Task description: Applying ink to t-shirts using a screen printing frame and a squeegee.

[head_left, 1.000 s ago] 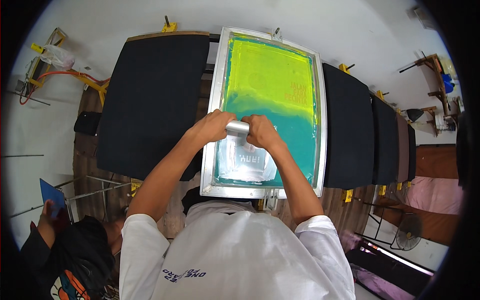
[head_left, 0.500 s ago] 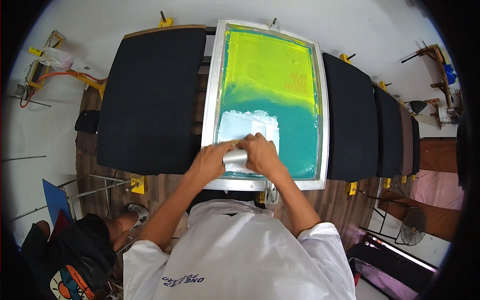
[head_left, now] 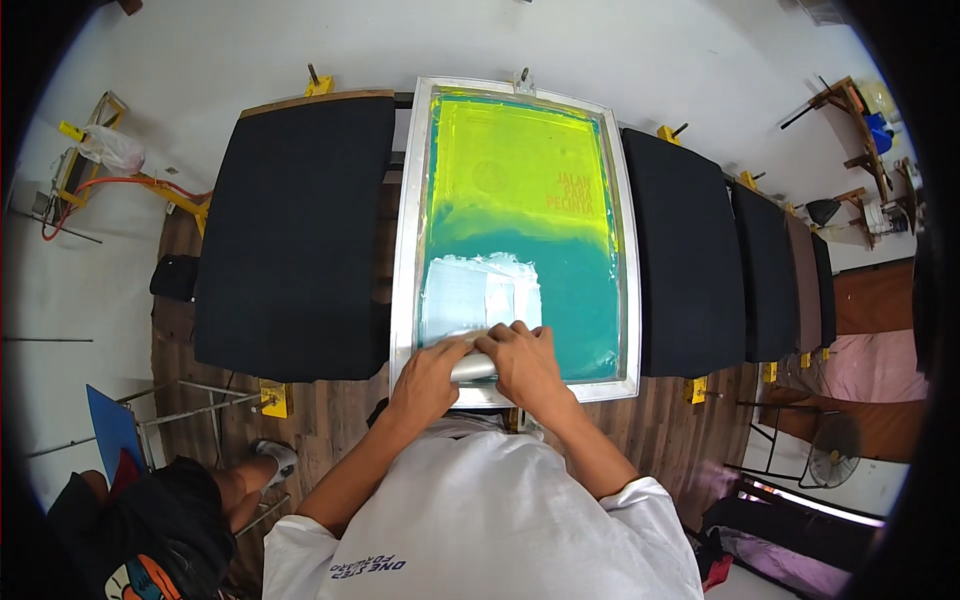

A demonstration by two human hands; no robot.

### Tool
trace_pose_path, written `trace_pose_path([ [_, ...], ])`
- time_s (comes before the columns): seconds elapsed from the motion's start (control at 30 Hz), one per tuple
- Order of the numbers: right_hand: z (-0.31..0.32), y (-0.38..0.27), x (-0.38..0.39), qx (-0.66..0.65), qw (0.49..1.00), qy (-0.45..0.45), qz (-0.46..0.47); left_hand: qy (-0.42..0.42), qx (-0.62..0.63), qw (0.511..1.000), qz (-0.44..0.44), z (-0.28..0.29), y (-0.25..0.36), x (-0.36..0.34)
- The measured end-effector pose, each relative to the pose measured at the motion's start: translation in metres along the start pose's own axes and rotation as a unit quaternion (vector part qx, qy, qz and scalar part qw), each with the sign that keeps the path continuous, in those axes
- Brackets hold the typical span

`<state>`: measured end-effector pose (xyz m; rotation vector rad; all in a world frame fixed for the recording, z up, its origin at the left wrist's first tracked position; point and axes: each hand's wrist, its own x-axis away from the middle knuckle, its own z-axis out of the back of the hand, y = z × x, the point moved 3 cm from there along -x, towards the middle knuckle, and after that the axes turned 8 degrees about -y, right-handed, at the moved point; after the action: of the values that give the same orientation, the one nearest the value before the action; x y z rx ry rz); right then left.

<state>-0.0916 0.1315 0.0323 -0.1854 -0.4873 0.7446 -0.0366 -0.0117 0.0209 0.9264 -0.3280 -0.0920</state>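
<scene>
Both hands are closed on a silver metal squeegee (head_left: 473,369) at the near end of a screen-printing frame. My left hand (head_left: 430,378) grips its left side and my right hand (head_left: 524,368) wraps over its right side, with the fingers close together. Its lower edge is hidden by the hands. Beyond them, a patch of white ink (head_left: 455,288) covers the near left of the mesh. That mesh (head_left: 582,290) is teal nearby and yellow-green farther off, with a reddish printed design. A silver metal rim (head_left: 629,330) surrounds it.
Black-covered printing boards (head_left: 295,240) stand left and right of the frame, on yellow clamps (head_left: 273,398). At lower left another person's leg (head_left: 240,480) and dark clothes show. A standing fan (head_left: 833,448) is at the right, and a red hose (head_left: 125,181) at the far left.
My hands have drawn the squeegee nearer to me, toward the frame's near rim. The whole view has shifted slightly, so the frame sits lower and more to the left.
</scene>
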Motion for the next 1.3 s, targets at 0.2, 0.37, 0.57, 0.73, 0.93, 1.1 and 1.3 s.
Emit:
trace_pose_path([
  [0.2,-0.001,0.0,-0.007,0.09,0.981,0.131,-0.115,0.072,-0.071,0.989,-0.11,-0.011,-0.026,-0.036],
  [0.37,-0.039,-0.003,-0.017,0.18,0.961,0.184,-0.101,0.032,-0.11,0.989,-0.091,-0.022,-0.045,-0.033],
  [0.57,-0.038,-0.018,-0.019,0.176,0.971,0.141,-0.083,0.044,-0.093,0.993,-0.066,-0.025,-0.051,-0.016],
  [0.73,-0.029,-0.027,-0.016,0.149,0.982,0.098,-0.068,0.052,-0.083,0.994,-0.037,-0.023,-0.047,0.0],
  [0.93,0.007,-0.026,-0.043,0.204,0.976,0.051,-0.059,0.128,-0.031,0.99,-0.045,-0.016,-0.035,-0.009],
  [1.1,0.013,-0.057,-0.082,0.318,0.944,-0.061,-0.058,0.199,0.018,0.98,0.008,-0.021,-0.069,-0.007],
  [1.3,0.023,-0.035,-0.071,0.187,0.981,0.013,-0.044,0.199,-0.068,0.978,-0.003,0.008,-0.04,-0.008],
])
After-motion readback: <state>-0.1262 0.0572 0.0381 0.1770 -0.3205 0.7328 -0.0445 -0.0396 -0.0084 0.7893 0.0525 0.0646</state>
